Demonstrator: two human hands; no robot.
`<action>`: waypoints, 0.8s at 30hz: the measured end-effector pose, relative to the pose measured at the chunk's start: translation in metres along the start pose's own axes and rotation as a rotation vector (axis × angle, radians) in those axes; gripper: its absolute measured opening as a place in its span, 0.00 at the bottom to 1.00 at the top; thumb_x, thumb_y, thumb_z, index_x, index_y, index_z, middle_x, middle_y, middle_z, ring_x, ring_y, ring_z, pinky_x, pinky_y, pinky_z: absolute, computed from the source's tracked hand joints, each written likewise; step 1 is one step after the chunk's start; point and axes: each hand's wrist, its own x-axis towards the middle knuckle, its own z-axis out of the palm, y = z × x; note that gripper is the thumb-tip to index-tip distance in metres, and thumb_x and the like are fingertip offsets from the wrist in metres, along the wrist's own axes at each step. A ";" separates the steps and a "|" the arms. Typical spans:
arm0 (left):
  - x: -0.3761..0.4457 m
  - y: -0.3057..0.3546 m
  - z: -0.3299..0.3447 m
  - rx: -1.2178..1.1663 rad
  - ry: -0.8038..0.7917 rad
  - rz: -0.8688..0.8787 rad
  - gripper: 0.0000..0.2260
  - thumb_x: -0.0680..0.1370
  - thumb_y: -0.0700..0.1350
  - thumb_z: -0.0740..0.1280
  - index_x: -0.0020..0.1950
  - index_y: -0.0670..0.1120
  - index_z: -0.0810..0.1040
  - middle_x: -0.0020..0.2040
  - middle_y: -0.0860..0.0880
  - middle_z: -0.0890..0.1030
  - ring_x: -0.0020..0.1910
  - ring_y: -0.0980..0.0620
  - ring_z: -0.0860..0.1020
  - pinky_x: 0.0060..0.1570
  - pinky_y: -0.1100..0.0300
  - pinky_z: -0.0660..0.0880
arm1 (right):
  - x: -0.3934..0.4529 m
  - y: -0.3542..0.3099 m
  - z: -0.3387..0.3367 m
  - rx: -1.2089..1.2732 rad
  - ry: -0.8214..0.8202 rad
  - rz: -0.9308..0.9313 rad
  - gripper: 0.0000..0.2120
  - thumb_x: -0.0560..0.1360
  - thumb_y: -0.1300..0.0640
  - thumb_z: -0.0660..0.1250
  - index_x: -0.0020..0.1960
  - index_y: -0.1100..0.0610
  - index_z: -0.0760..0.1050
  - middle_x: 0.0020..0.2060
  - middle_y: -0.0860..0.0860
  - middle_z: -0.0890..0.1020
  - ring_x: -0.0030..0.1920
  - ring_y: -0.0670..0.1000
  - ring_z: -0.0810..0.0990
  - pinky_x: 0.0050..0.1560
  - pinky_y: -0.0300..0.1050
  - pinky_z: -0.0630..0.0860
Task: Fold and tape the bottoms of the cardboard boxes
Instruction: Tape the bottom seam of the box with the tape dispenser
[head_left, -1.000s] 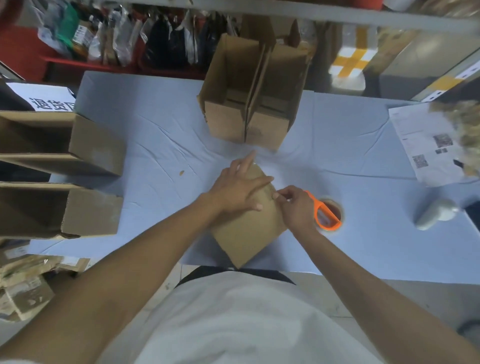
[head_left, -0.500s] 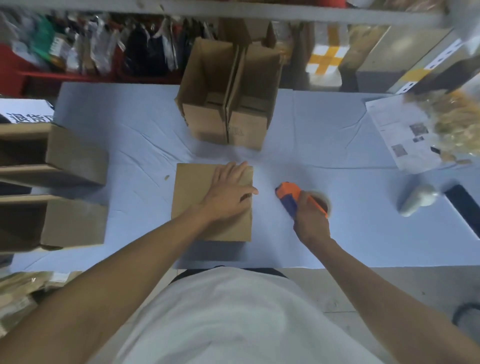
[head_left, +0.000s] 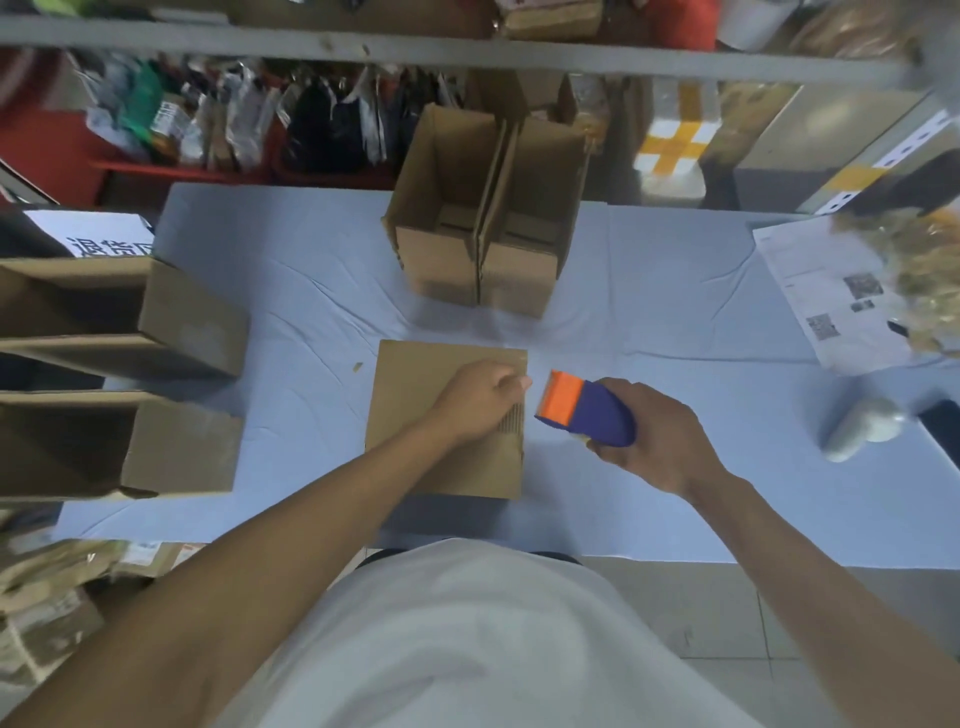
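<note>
The left hand covers part of the top of the flat brown cardboard box on the bench, so the seam of its folded flaps cannot be made out, and the curled fingers hide whatever they touch. The right hand wraps the blue-and-orange plastic tape dispenser, hiding the roll. At the right edge a blurred grey rounded object cannot be identified, the white printed sheet is unreadable, and two brown open cartons are cut off at left.
</note>
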 end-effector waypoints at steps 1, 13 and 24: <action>-0.001 0.004 -0.003 -0.112 -0.007 -0.033 0.18 0.78 0.57 0.58 0.44 0.44 0.78 0.47 0.38 0.82 0.44 0.48 0.80 0.54 0.48 0.76 | 0.000 -0.001 -0.002 0.010 0.001 -0.024 0.26 0.67 0.45 0.75 0.63 0.43 0.71 0.45 0.44 0.79 0.44 0.51 0.79 0.44 0.42 0.74; -0.001 0.014 -0.008 -0.760 -0.080 -0.312 0.05 0.82 0.40 0.63 0.51 0.44 0.79 0.45 0.48 0.82 0.44 0.52 0.80 0.46 0.62 0.78 | 0.016 -0.009 -0.008 0.125 0.017 -0.146 0.29 0.66 0.47 0.77 0.64 0.44 0.71 0.49 0.44 0.80 0.46 0.48 0.79 0.47 0.40 0.76; 0.002 0.018 -0.005 -0.888 -0.182 -0.395 0.08 0.80 0.37 0.66 0.57 0.42 0.80 0.48 0.46 0.84 0.47 0.50 0.83 0.54 0.57 0.79 | 0.019 -0.012 -0.005 0.209 0.027 -0.173 0.30 0.66 0.47 0.79 0.65 0.46 0.72 0.52 0.43 0.80 0.48 0.46 0.78 0.49 0.38 0.76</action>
